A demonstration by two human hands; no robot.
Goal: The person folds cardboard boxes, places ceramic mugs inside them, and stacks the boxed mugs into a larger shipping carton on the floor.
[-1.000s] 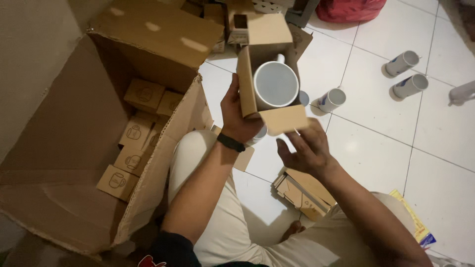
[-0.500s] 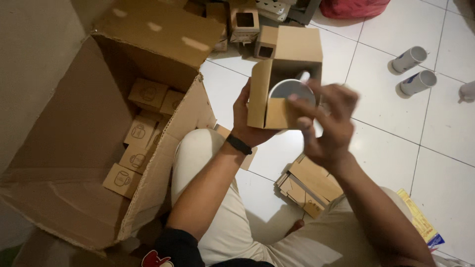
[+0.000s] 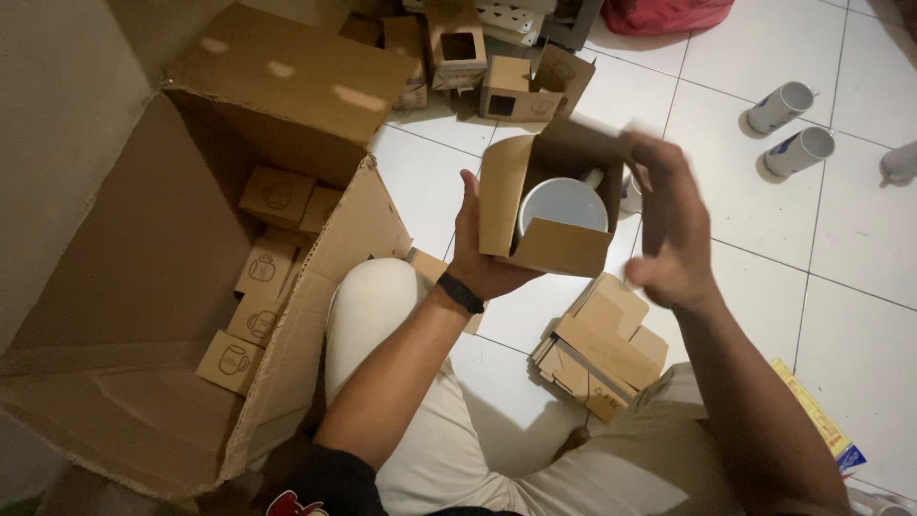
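My left hand (image 3: 478, 253) grips a small open cardboard box (image 3: 552, 250) from below and behind. Inside the box sits a white mug (image 3: 565, 203), its mouth facing up at me. The box flaps stand open at the left and front. My right hand (image 3: 671, 229) hovers just right of the box, blurred, fingers loosely curled beside its top flap, holding nothing.
A big open carton (image 3: 143, 287) at left holds several small mug boxes (image 3: 250, 320). Flattened cardboard pieces (image 3: 602, 349) lie on the white tiled floor by my knee. Two loose mugs (image 3: 793, 129) lie at upper right. More small boxes (image 3: 478, 67) stand at the top.
The box has dropped slightly and tilted so the mug's mouth shows. My right hand has come off the box front and moved to its right side.
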